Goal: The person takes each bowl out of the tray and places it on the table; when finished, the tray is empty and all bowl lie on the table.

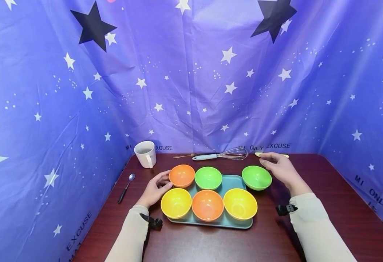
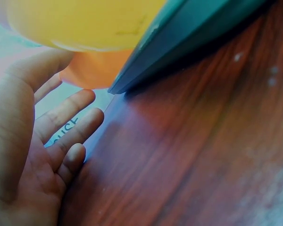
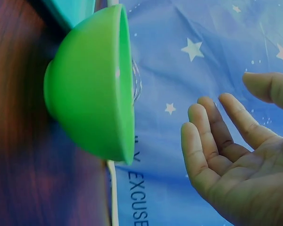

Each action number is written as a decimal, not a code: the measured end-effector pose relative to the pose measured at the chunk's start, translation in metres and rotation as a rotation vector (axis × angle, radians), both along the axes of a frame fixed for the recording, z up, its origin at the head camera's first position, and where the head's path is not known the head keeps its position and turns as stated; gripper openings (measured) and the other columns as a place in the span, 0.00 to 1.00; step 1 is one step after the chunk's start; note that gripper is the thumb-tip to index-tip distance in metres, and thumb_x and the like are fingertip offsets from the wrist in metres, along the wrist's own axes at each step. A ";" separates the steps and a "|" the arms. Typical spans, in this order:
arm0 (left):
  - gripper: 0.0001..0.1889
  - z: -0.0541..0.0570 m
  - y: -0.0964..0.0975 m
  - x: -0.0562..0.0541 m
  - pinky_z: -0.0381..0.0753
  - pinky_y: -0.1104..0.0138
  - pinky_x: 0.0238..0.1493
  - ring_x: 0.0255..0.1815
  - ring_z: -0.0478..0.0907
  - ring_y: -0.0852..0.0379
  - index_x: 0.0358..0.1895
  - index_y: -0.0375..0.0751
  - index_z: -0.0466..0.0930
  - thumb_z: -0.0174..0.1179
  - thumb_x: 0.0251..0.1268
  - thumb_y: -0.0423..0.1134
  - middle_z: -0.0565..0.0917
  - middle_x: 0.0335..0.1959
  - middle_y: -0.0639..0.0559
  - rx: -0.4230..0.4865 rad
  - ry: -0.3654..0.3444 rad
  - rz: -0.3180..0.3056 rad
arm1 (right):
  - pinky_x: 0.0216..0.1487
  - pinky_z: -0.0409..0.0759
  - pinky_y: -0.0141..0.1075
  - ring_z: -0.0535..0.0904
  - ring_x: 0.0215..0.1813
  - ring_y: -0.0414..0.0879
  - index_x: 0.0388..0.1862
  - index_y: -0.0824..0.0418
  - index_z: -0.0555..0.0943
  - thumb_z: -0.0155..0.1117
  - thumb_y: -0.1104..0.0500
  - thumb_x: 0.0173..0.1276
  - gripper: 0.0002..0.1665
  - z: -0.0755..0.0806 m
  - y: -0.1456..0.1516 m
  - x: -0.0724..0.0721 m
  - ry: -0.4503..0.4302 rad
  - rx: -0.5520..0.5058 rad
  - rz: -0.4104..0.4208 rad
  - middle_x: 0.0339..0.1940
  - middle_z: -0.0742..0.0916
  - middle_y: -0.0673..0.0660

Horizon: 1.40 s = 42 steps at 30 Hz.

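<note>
My left hand is at the left end of a teal tray, its fingers loosely bent beside the back orange bowl. In the left wrist view its thumb lies close to the yellow bowl; I cannot tell whether it touches. My right hand hovers behind and right of a green bowl that stands on the table beside the tray. The right wrist view shows those fingers spread, holding nothing, apart from the bowl. Also on the tray are a green bowl, an orange bowl and a yellow bowl.
A white mug stands at the back left, with a black-handled spoon nearer. Along the back edge lie a small brown-tipped spoon, a whisk and a pale yellow utensil, partly hidden. Starry cloth surrounds the table.
</note>
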<state>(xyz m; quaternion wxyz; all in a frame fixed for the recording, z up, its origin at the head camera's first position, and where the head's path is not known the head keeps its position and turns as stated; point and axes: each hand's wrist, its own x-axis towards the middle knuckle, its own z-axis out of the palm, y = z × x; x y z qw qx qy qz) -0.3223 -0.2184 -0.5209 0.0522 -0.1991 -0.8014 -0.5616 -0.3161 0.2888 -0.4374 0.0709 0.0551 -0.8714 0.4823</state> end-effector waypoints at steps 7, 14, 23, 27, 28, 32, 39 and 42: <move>0.29 0.000 -0.001 -0.001 0.81 0.60 0.53 0.54 0.82 0.36 0.75 0.35 0.71 0.67 0.73 0.33 0.84 0.59 0.34 -0.005 -0.012 0.012 | 0.62 0.80 0.47 0.78 0.65 0.63 0.73 0.68 0.74 0.61 0.51 0.82 0.30 0.012 -0.015 -0.007 -0.034 -0.080 0.070 0.67 0.79 0.69; 0.30 -0.001 -0.001 -0.002 0.81 0.54 0.54 0.53 0.81 0.34 0.75 0.34 0.70 0.66 0.74 0.33 0.83 0.59 0.32 -0.003 -0.004 0.000 | 0.60 0.82 0.43 0.83 0.58 0.52 0.74 0.69 0.71 0.63 0.52 0.80 0.32 0.019 -0.033 -0.017 -0.056 -0.156 0.116 0.61 0.79 0.69; 0.30 -0.002 -0.001 -0.002 0.80 0.55 0.53 0.53 0.81 0.34 0.75 0.34 0.70 0.66 0.73 0.33 0.84 0.59 0.32 -0.011 -0.003 0.004 | 0.64 0.80 0.51 0.81 0.63 0.60 0.74 0.70 0.70 0.62 0.58 0.80 0.29 0.023 -0.058 -0.030 -0.104 -0.222 0.172 0.68 0.77 0.73; 0.30 -0.002 -0.001 -0.002 0.79 0.52 0.53 0.53 0.81 0.33 0.75 0.34 0.70 0.66 0.74 0.33 0.83 0.59 0.32 -0.012 -0.008 0.004 | 0.66 0.77 0.53 0.82 0.61 0.55 0.75 0.69 0.70 0.62 0.58 0.80 0.30 0.023 -0.067 -0.037 -0.135 -0.240 0.181 0.67 0.78 0.72; 0.30 -0.002 -0.001 -0.001 0.79 0.52 0.53 0.54 0.81 0.33 0.76 0.34 0.70 0.66 0.74 0.33 0.83 0.59 0.32 -0.012 -0.009 0.004 | 0.65 0.78 0.53 0.81 0.61 0.55 0.74 0.70 0.70 0.62 0.58 0.80 0.30 0.023 -0.069 -0.039 -0.138 -0.239 0.183 0.66 0.78 0.71; 0.30 -0.001 -0.001 -0.001 0.78 0.52 0.53 0.54 0.80 0.33 0.76 0.33 0.69 0.66 0.74 0.33 0.83 0.60 0.31 -0.011 -0.007 -0.001 | 0.66 0.77 0.53 0.79 0.64 0.61 0.74 0.70 0.70 0.58 0.62 0.81 0.27 0.022 -0.079 -0.047 -0.158 -0.223 0.201 0.65 0.80 0.71; 0.30 -0.002 0.000 -0.001 0.78 0.53 0.54 0.54 0.81 0.34 0.76 0.36 0.70 0.66 0.74 0.34 0.83 0.60 0.33 -0.020 -0.009 0.015 | 0.66 0.77 0.56 0.78 0.65 0.64 0.73 0.72 0.70 0.56 0.64 0.80 0.26 0.019 -0.095 -0.059 -0.201 -0.196 0.237 0.65 0.79 0.74; 0.30 -0.002 0.000 -0.001 0.79 0.53 0.54 0.54 0.81 0.35 0.76 0.37 0.70 0.66 0.74 0.34 0.83 0.60 0.34 -0.026 -0.016 0.022 | 0.66 0.77 0.56 0.78 0.66 0.65 0.73 0.72 0.70 0.57 0.65 0.79 0.27 0.018 -0.101 -0.060 -0.229 -0.201 0.254 0.64 0.80 0.73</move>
